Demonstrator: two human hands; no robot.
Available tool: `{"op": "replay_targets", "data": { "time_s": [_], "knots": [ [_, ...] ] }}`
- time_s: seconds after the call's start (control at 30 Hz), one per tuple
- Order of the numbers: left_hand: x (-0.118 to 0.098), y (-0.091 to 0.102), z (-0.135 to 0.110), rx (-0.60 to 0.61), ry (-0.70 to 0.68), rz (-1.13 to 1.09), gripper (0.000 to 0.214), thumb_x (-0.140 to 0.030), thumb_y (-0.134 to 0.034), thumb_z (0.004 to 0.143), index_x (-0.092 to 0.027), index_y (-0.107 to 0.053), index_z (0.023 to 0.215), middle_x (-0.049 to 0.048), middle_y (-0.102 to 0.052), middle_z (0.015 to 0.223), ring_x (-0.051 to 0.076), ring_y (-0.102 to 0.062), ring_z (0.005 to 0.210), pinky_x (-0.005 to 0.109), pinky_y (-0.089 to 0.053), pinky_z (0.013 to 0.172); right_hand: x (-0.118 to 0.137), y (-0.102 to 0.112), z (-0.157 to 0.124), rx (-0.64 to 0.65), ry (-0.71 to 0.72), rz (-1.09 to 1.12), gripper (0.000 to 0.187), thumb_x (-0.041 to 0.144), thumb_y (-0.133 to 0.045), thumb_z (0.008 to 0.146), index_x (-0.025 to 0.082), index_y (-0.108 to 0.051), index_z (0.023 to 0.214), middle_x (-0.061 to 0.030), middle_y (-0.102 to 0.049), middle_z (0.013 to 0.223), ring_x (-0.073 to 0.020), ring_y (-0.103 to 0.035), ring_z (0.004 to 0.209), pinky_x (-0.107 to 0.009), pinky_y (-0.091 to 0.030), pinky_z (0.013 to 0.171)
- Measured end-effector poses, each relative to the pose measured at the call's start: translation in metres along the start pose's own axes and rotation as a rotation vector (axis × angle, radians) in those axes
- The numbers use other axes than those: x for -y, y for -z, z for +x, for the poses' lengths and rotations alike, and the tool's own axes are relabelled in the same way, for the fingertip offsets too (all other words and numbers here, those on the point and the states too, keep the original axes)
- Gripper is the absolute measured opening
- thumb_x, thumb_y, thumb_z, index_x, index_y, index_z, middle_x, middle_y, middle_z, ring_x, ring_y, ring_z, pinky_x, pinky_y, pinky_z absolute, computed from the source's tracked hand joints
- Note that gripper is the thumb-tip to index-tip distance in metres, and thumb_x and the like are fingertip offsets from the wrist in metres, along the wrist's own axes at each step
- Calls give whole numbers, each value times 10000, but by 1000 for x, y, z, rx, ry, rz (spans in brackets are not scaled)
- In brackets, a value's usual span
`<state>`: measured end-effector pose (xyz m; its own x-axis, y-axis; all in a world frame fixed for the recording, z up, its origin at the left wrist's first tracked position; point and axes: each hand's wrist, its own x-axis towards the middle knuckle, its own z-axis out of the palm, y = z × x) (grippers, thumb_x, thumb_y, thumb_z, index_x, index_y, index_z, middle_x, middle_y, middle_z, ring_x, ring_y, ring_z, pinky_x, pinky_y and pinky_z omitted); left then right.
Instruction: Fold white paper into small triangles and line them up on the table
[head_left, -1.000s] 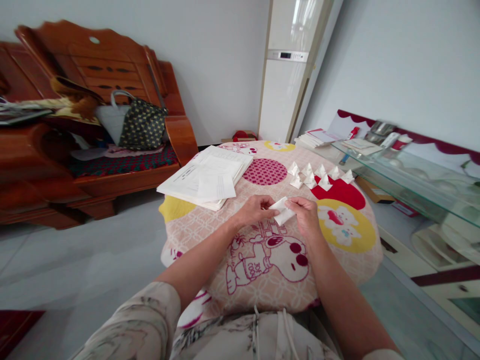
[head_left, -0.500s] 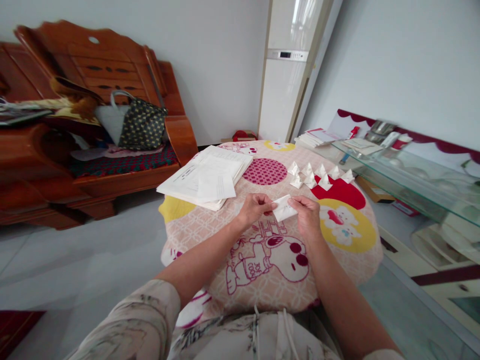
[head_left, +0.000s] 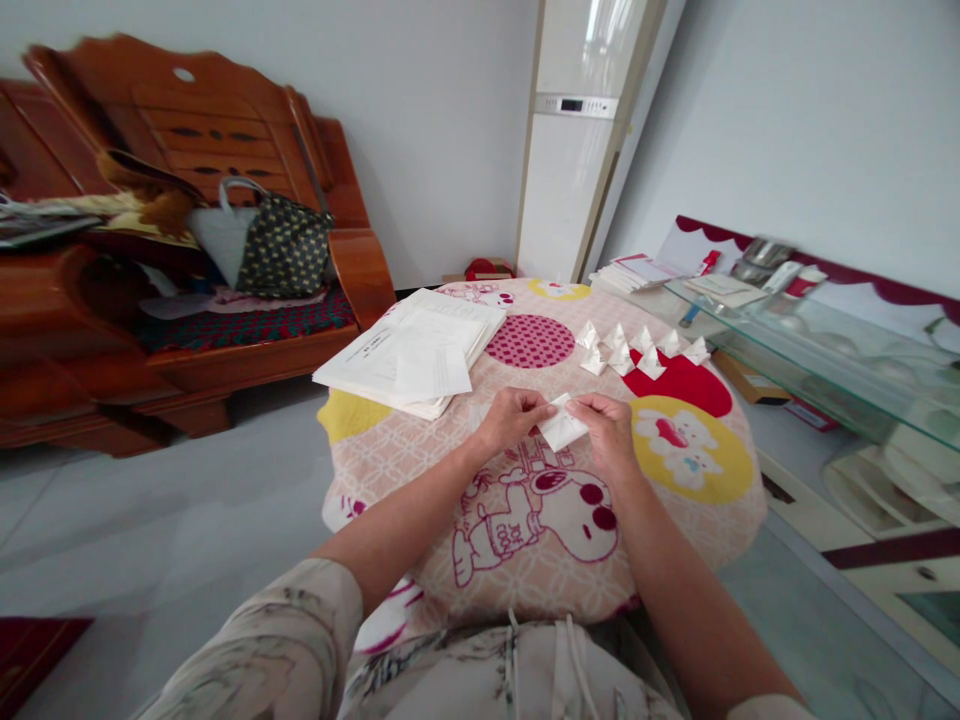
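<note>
Hands meet over the middle of the table, both pinching one small piece of paper.

Left hand and right hand each nip an end of the folded white paper between thumb and fingertips, the other fingers curled in. It hangs just above the cartoon tablecloth, straight ahead of the person. Its long axis runs across from one hand to the other, tilted a little, and neither hand is nearer since both have hold of it. A row of folded paper pieces stands beyond the right hand, well apart, and a stack of sheets lies beyond the left. Against half a second ago, the hands have closed in slightly, and the paper, then stretched flatter between them, sits lower and more tipped.
</note>
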<state>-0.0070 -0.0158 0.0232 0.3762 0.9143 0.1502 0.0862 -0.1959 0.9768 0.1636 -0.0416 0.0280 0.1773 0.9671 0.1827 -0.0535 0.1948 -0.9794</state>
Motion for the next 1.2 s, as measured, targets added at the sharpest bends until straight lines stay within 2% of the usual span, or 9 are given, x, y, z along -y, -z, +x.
{"op": "replay_targets", "data": {
  "time_s": [0.1, 0.23, 0.33, 0.43, 0.6, 0.73, 0.93, 1.03, 1.2],
  "knots": [
    [-2, 1, 0, 20, 55, -54, 462, -524, -711, 809, -126, -597, 604, -24, -538, 474, 61, -476, 405, 173, -321, 401, 0, -2, 0, -6, -31, 25, 164, 338, -769, 623, 184, -711, 627, 18, -581, 566, -124, -467, 530, -264, -378, 507],
    [-6, 1, -1, 109, 179, -202, 409, -486, -823, 714, -110, -661, 705, -1, -630, 552, 72, -549, 440, 175, -427, 444, -1, 0, 1, -23, -54, 31, 179, 352, -769, 608, 187, -701, 629, 18, -581, 554, -124, -459, 508, -262, -363, 477],
    [-7, -2, -1, 129, 244, -196, 402, -456, -856, 689, -103, -664, 675, 0, -627, 523, 67, -541, 421, 168, -429, 427, -1, 0, 1, -37, -76, 40, 189, 362, -767, 603, 191, -693, 632, 15, -587, 553, -129, -467, 497, -268, -368, 469],
    [-7, -5, -1, 111, 261, -154, 405, -447, -832, 732, -106, -647, 617, -7, -594, 463, 62, -514, 385, 159, -395, 389, -1, -2, 1, -63, -91, 62, 192, 362, -771, 586, 193, -691, 629, 12, -591, 549, -133, -470, 491, -274, -374, 468],
    [-7, -7, -2, 113, 290, -218, 381, -415, -848, 723, -92, -665, 639, 20, -648, 524, 68, -559, 419, 162, -440, 420, 0, -1, 3, -114, -67, 88, 177, 339, -772, 576, 189, -681, 599, 22, -570, 528, -125, -455, 485, -273, -365, 468],
    [-8, -6, -3, 107, 274, -232, 376, -365, -828, 758, -88, -633, 595, 13, -620, 489, 61, -543, 404, 156, -424, 412, -4, 2, 5, -142, -49, 141, 151, 310, -775, 588, 186, -690, 595, 28, -562, 526, -119, -449, 488, -274, -365, 483],
    [-7, -6, -3, 148, 271, -284, 332, -350, -826, 762, -78, -668, 656, 40, -670, 557, 73, -584, 438, 164, -461, 437, -7, 1, 6, -144, -79, 172, 164, 323, -776, 589, 190, -679, 594, 21, -585, 535, -130, -468, 485, -286, -378, 485],
    [-6, -10, -3, 186, 317, -260, 328, -346, -847, 736, -76, -672, 673, 42, -673, 559, 82, -595, 444, 173, -480, 447, -8, 0, 6, -155, -77, 162, 166, 329, -765, 594, 190, -672, 601, 20, -590, 535, -133, -477, 485, -288, -390, 484],
    [-5, -14, -2, 176, 339, -182, 357, -341, -837, 741, -81, -640, 595, 11, -617, 485, 58, -528, 377, 155, -421, 396, -11, -1, 6, -156, -79, 207, 185, 323, -786, 575, 174, -680, 599, 22, -590, 531, -129, -486, 478, -279, -390, 478]
  ]
}}
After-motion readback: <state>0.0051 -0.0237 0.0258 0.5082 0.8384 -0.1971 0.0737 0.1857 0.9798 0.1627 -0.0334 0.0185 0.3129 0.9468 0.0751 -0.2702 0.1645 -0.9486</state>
